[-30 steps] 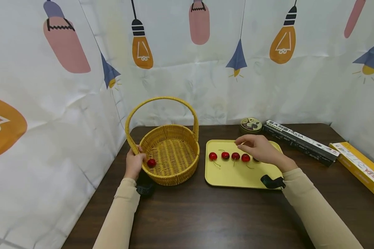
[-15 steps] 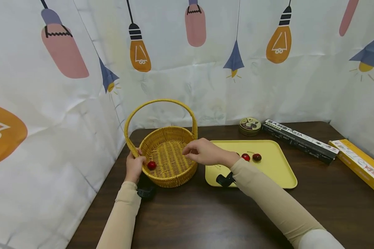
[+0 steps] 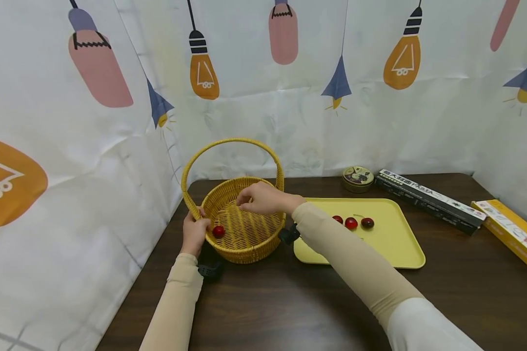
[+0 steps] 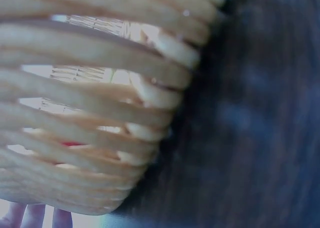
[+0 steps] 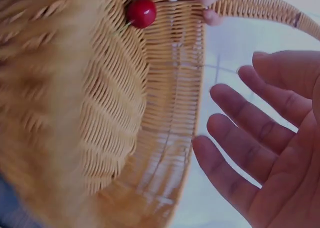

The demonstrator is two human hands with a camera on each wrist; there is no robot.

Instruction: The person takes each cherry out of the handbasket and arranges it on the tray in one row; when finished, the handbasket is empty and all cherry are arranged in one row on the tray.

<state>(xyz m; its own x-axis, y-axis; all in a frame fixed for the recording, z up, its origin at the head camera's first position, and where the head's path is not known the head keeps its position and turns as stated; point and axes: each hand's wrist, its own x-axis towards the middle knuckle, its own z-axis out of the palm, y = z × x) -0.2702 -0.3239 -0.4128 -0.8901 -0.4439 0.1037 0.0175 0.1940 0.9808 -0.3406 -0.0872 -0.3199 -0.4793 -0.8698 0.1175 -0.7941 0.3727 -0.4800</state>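
Observation:
My left hand [image 3: 194, 235] grips the round yellow wicker basket [image 3: 246, 256] at its left rim, by the foot of the tall handle. Inside, near that hand, lies one red cherry [image 3: 218, 231]; its green stem shows in the right wrist view. Over the basket's right part hovers my right hand [image 3: 262, 199], and the right wrist view shows its fingers loosely bent with nothing between them. To the right is a yellow tray [image 3: 395, 243] where several cherries [image 3: 351, 223] lie in a row, some behind my right sleeve. The left wrist view is filled mostly by basket weave.
A round tin [image 3: 357, 176] stands behind the tray. Beside it a black pasta box [image 3: 430, 200] lies at a slant, with a yellow pasta box [image 3: 514, 234] farther right. A patterned white curtain [image 3: 263, 122] hangs behind the dark table [image 3: 254, 307].
My right hand has moved left from above the tray to over the basket. My left hand has kept its grip, and the cherry in the basket lies where it was.

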